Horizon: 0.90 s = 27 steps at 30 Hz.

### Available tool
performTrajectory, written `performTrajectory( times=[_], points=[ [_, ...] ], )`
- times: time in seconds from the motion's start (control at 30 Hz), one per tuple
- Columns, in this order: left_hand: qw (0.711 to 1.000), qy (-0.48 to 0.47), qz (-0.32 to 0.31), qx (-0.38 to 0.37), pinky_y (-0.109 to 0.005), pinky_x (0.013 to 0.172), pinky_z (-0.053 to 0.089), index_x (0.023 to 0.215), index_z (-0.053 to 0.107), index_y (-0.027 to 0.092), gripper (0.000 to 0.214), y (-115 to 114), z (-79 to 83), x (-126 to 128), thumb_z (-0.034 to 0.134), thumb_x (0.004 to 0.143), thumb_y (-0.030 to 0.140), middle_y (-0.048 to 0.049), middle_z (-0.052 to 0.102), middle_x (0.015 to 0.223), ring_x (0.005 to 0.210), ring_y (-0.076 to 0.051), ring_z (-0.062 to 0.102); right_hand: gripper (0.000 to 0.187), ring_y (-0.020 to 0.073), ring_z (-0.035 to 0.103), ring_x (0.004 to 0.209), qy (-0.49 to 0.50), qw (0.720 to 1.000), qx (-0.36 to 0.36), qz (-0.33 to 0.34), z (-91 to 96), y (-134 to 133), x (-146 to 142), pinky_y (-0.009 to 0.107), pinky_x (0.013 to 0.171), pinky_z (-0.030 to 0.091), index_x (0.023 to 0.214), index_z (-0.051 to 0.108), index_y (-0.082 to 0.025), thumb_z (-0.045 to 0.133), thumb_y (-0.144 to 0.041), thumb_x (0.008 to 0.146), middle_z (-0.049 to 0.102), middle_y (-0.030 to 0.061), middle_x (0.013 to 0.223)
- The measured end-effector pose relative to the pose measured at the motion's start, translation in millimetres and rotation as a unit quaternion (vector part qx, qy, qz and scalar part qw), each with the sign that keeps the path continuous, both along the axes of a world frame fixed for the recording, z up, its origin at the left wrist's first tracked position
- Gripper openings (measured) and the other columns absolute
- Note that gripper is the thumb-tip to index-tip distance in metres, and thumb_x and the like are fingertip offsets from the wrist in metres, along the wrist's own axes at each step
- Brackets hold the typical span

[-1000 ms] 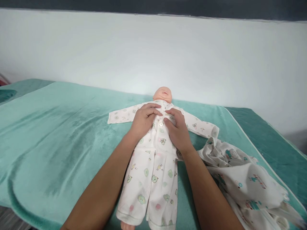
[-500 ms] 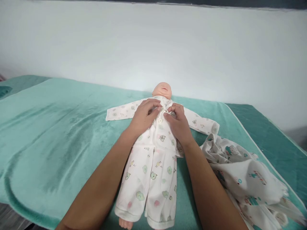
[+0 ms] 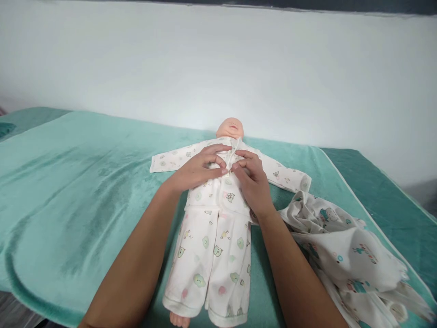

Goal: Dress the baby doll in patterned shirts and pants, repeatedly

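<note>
Left hand (image 3: 201,170) and right hand (image 3: 251,177) pinch the doll's (image 3: 228,128) shirt (image 3: 231,193) at its seemingly unfastened chest edge, trousers (image 3: 194,259) already on.

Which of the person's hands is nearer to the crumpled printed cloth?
Right. The right hand is at the shirt front, with the crumpled printed cloth off to its right; the left hand is farther left on the same shirt, farther from the cloth.

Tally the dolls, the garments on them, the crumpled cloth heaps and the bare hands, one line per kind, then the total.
Doll: 1
Worn garments: 2 (top, trousers)
Crumpled cloth heap: 1
Bare hands: 2 (left hand, right hand)
Total: 6
</note>
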State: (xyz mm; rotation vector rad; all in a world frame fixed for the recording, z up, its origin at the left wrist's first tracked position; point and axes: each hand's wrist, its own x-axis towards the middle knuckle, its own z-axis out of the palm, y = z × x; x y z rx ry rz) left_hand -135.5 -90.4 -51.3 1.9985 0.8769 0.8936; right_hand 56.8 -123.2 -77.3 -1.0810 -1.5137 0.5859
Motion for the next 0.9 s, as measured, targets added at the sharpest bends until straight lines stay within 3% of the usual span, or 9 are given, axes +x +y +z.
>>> performTrajectory(
  times=[0.13,0.4,0.6,0.9],
  points=[
    [1.000,0.003,-0.026,-0.012,-0.054,0.120,0.038,0.083,0.071,0.026,0.015,1.6,-0.8,-3.6,0.071,0.087,0.040,-0.0021,0.046,0.159,0.155,-0.029,0.030,0.019,0.0259,0.050,0.131,-0.032,0.999,-0.009,0.013,0.9,0.3,1.4,0.053,0.118,0.032,0.076,0.068,-0.028,0.061,-0.032,0.093,0.063,0.0017,0.131],
    [1.000,0.014,0.018,-0.007,-0.054,0.119,0.039,0.078,0.068,0.024,0.010,-1.6,1.5,1.9,0.071,0.084,0.031,-0.0018,0.049,0.156,0.153,-0.030,0.033,0.020,0.0269,0.049,0.135,-0.050,0.998,-0.008,0.037,0.8,0.9,5.5,0.054,0.118,0.032,0.075,0.070,-0.028,0.062,-0.033,0.093,0.062,0.0007,0.136],
    [0.999,-0.045,0.006,-0.029,-0.051,0.122,0.037,0.083,0.077,0.028,0.010,0.4,-2.1,-1.0,0.074,0.086,0.037,-0.0005,0.054,0.153,0.152,-0.030,0.036,0.016,0.0266,0.047,0.138,-0.053,0.996,-0.006,0.066,-0.4,1.8,7.9,0.053,0.120,0.031,0.081,0.073,-0.030,0.064,-0.035,0.093,0.059,-0.0006,0.142],
    [0.999,-0.032,0.003,-0.003,-0.051,0.122,0.037,0.094,0.081,0.034,0.011,0.7,-3.2,1.7,0.072,0.088,0.037,0.0006,0.054,0.153,0.151,-0.028,0.038,0.024,0.0241,0.054,0.132,-0.001,0.999,-0.013,0.046,1.8,0.9,2.7,0.050,0.119,0.034,0.073,0.063,-0.026,0.059,-0.035,0.095,0.063,0.0023,0.133]
  ],
)
